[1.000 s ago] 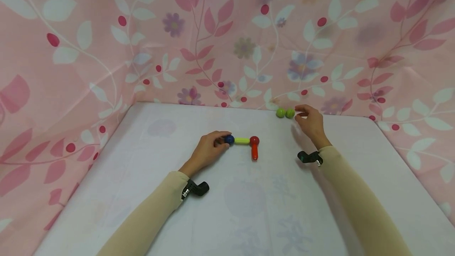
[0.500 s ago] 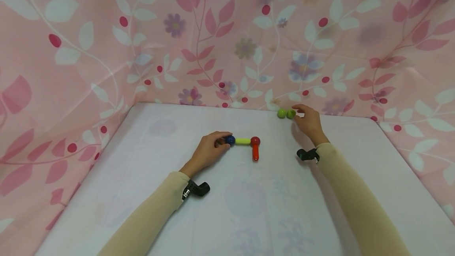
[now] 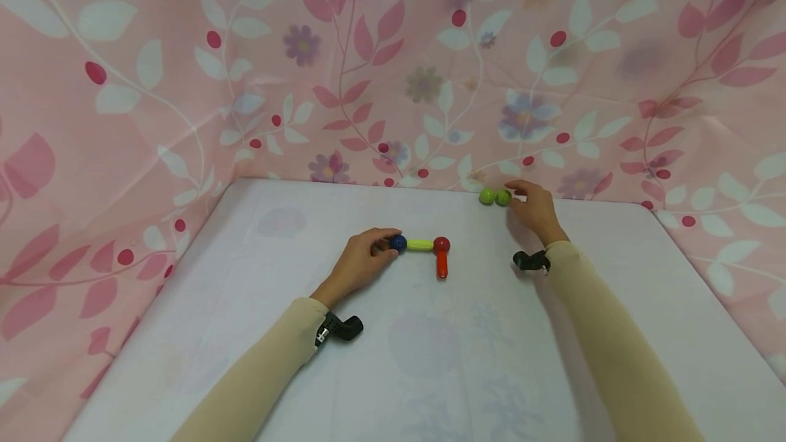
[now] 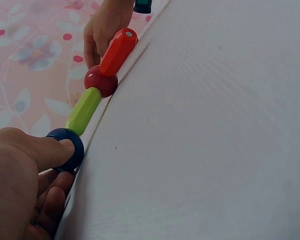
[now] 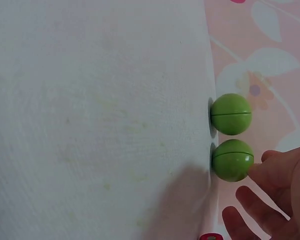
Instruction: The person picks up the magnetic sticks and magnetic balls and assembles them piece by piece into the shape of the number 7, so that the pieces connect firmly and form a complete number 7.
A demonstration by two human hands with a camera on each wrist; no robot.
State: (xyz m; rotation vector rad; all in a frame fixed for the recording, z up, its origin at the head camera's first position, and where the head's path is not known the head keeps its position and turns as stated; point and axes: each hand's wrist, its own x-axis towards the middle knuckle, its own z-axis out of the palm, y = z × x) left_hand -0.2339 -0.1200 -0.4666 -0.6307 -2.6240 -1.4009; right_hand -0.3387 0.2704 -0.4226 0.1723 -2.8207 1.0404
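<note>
Four joined parts form an L-shaped piece (image 4: 82, 116) lying near the middle of the table (image 3: 467, 367): the red ball (image 3: 441, 245) at its corner, the yellow-green rod (image 3: 420, 245) running to 9 o'clock, the blue ball (image 3: 398, 243) beyond that, and the orange-red rod (image 3: 442, 266) pointing to 6 o'clock. It all looks light, hard and unlikely to break; the glossy balls would probably slip or roll, while the ribbed rods should give better purchase. The joints may be the weak points, so holding a ball beside its rod seems steadiest.

At the blue ball's 8 o'clock, the left hand (image 3: 362, 258) has its grip clamped on that ball, thumb against fingers. Between 1 and 2 o'clock from the red ball, by the far edge, sit two green balls (image 5: 231, 114), just beside each other; pinching across the widest part should suit them. The right hand (image 3: 534, 212) is at about 4 o'clock from the nearer one, its grip apart, one digit seemingly touching the ball. Floral cloth (image 3: 362, 114) hangs behind at 12 o'clock.
</note>
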